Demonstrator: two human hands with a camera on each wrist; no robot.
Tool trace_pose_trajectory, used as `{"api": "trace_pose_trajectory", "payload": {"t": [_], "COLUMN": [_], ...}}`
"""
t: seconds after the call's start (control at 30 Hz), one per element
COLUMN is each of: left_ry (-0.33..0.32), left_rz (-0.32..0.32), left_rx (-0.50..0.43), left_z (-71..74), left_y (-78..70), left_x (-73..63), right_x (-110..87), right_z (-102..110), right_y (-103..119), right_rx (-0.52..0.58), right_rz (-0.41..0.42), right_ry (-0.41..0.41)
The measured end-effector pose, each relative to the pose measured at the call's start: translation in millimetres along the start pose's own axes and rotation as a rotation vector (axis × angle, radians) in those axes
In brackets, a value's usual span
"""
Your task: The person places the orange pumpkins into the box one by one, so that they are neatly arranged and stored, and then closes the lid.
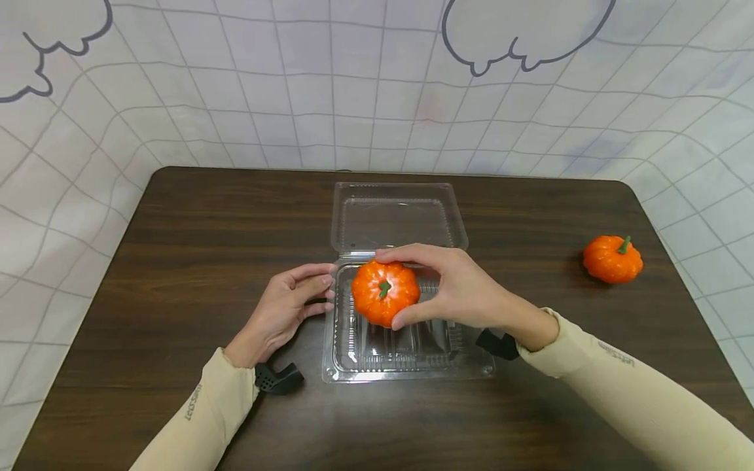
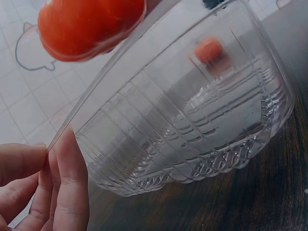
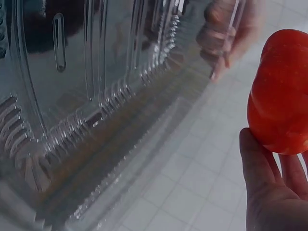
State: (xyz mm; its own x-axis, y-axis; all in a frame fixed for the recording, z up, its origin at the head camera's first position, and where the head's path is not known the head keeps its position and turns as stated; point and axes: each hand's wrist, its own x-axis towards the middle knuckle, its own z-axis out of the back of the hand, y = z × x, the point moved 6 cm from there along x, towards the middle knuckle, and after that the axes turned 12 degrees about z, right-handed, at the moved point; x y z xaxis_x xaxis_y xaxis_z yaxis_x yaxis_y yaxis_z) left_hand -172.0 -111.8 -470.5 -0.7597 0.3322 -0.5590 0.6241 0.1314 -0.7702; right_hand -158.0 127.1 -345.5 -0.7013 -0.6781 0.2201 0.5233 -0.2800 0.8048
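Note:
An orange toy pumpkin (image 1: pixel 377 302) with a short green stem is held in my right hand (image 1: pixel 456 284), thumb on its near side and fingers on its far side. It hangs above the base of a clear plastic clamshell box (image 1: pixel 406 376), whose lid (image 1: pixel 400 216) lies folded back behind. At the box's left rim, my left hand (image 1: pixel 288 307) pinches the edge between thumb and fingers (image 2: pixel 70 173), as the left wrist view shows. In the right wrist view the pumpkin (image 3: pixel 284 91) is above the rim, apart from the ribbed box wall.
A second orange pumpkin (image 1: pixel 612 260) with a green stem rests on the dark wooden table (image 1: pixel 235 216) at the right. Behind and beside the table hangs a white gridded cloth (image 1: pixel 365 85) with cloud outlines. Black straps (image 1: pixel 279 379) circle both wrists.

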Motion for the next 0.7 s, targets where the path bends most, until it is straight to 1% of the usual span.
{"api": "trace_pose_trajectory", "payload": {"t": [0.1,0.37,0.53,0.7], "left_ry": [-0.002,0.007,0.016,0.021], "left_rz": [0.005,0.005,0.004,0.006], "left_rx": [0.002,-0.003,-0.008,-0.005], "left_z": [-0.1,-0.6,-0.8,-1.4], "left_y": [0.0,-0.6,0.1,0.2], "left_x": [0.4,0.2,0.3,-0.1], "right_x": [3.5,8.8,13.7,20.5], "right_z": [-6,-20,-26,-29], "right_y": [-4,-16,-22,-25], "right_rx": [0.003,0.051,0.039,0.019], "right_rz": [-0.012,-0.015,0.001,0.009], "right_ry": [0.033,0.124,0.183,0.217]}}
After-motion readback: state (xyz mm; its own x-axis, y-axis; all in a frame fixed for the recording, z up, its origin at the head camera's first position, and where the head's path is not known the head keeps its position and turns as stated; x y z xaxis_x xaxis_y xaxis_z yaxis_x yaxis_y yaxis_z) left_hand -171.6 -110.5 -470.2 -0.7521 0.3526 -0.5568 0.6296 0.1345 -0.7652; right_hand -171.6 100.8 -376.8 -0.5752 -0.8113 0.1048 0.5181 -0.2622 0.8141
